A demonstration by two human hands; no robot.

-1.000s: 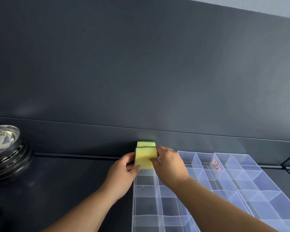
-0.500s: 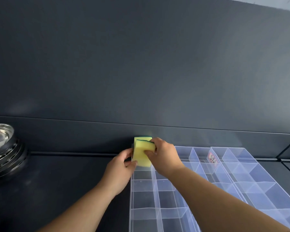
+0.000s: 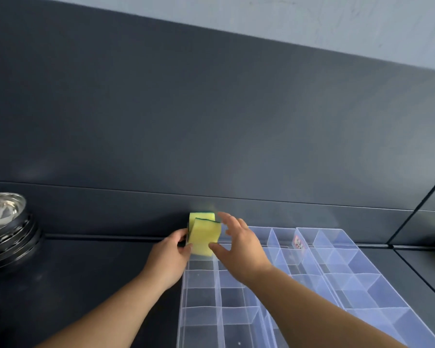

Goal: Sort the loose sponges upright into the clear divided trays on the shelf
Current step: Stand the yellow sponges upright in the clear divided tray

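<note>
Dark shelf [image 3: 86, 272], centre frame: your left hand [image 3: 170, 257] pinches tilted front sponge [image 3: 204, 237] at clear tray [image 3: 219, 295] upper-left corner; right hand [image 3: 241, 249] fingers spread, thumb beside it.

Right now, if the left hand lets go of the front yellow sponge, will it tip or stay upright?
Likely light and squashy: the front sponge looks like foam with a thin green layer. It stands slightly tilted near the rear sponge, steadied by the left hand, so it may tip. Flat faces: rolling seems unlikely.
</note>
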